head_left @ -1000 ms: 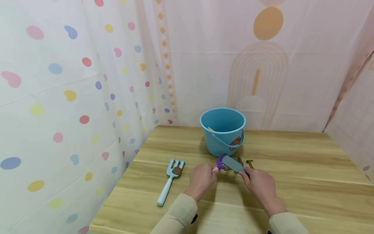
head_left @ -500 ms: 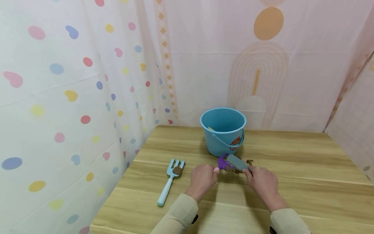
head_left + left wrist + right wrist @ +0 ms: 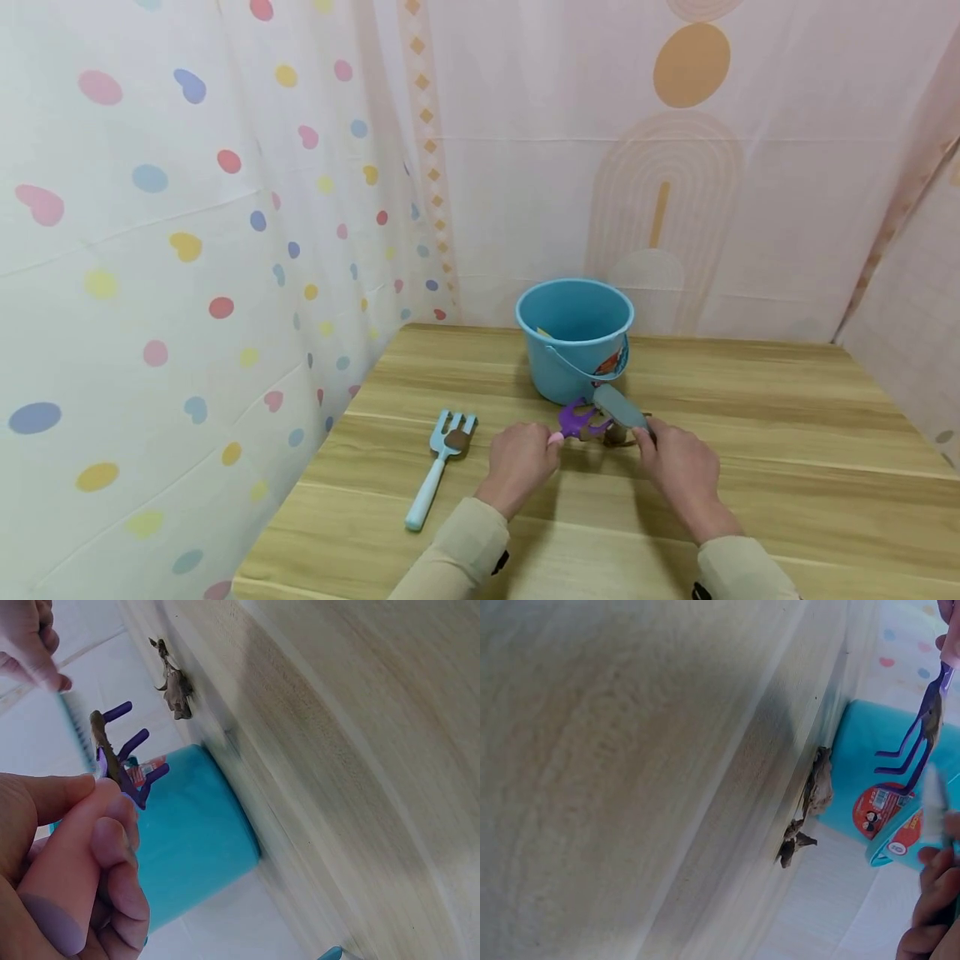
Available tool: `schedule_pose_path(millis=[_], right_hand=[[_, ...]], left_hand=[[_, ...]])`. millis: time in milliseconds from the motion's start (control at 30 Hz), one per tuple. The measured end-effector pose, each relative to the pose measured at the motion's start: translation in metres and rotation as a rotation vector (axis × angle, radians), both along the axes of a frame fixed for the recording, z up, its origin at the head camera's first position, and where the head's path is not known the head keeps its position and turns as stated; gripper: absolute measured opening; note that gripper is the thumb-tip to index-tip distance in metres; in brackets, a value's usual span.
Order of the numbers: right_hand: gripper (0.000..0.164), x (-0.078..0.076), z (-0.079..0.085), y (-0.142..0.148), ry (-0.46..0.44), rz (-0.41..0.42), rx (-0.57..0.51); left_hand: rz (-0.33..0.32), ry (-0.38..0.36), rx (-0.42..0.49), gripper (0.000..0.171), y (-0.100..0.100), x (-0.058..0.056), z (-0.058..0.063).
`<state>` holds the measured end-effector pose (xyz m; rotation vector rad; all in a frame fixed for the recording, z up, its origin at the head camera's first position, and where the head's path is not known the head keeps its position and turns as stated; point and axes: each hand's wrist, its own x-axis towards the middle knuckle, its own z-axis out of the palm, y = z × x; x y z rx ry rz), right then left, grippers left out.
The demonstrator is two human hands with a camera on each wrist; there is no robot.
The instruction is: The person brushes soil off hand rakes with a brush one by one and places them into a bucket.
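My left hand (image 3: 521,462) grips the pink handle of a small purple hand fork (image 3: 573,421), its prongs raised above the table. Brown matter clings to the fork head in the left wrist view. In my right hand (image 3: 681,471) is a grey-backed brush (image 3: 618,407) with pale bristles, blurred in the right wrist view. The brush is close to the prongs; whether they touch I cannot tell. Brown, dried leaf-like pieces (image 3: 176,690) lie on the table beneath, partly hidden by the brush in the head view.
Behind the tools stands a blue bucket (image 3: 555,377) with its handle hanging down and something yellow inside. A light-blue fork (image 3: 435,475) with a brown patch lies to the left on the wooden table (image 3: 787,417). Patterned curtains (image 3: 525,167) hang around the back and sides.
My right hand has shifted right with the brush, which has moved from over the purple fork's head towards its prong tips. My left hand and fork have hardly moved.
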<state>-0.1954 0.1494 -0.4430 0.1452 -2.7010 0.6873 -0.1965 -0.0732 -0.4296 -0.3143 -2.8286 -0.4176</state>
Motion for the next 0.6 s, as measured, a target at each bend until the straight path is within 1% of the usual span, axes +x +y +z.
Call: schedule_pose_path(millis=[67, 167, 267, 300, 333, 367, 433, 600], right_hand=[[0.033, 0.0, -0.001, -0.001, 0.037, 0.012, -0.006], [0.035, 0.003, -0.005, -0.003, 0.183, 0.086, 0.022], [0.032, 0.005, -0.01, -0.005, 0.343, 0.173, 0.097], [0.031, 0.006, -0.012, -0.005, 0.388, 0.191, 0.122], [0.03, 0.007, -0.013, -0.006, 0.406, 0.201, 0.144], [0.029, 0.007, -0.014, -0.007, 0.414, 0.197, 0.162], [0.027, 0.008, -0.014, -0.008, 0.397, 0.171, 0.182], [0.022, 0.01, -0.013, -0.014, 0.293, 0.092, 0.189]], left_hand=[[-0.002, -0.011, 0.002, 0.044, 0.0, -0.001, -0.001], [-0.001, -0.022, 0.014, 0.046, -0.001, -0.001, -0.001], [0.006, -0.038, 0.033, 0.047, -0.001, -0.002, -0.001], [0.011, -0.046, 0.036, 0.047, -0.001, -0.002, 0.0], [0.016, -0.054, 0.034, 0.048, -0.001, -0.002, 0.0], [0.021, -0.058, 0.031, 0.048, -0.001, -0.002, 0.001], [0.02, -0.052, 0.022, 0.048, 0.001, -0.002, 0.0], [0.014, -0.016, -0.005, 0.048, 0.004, 0.0, -0.001]])
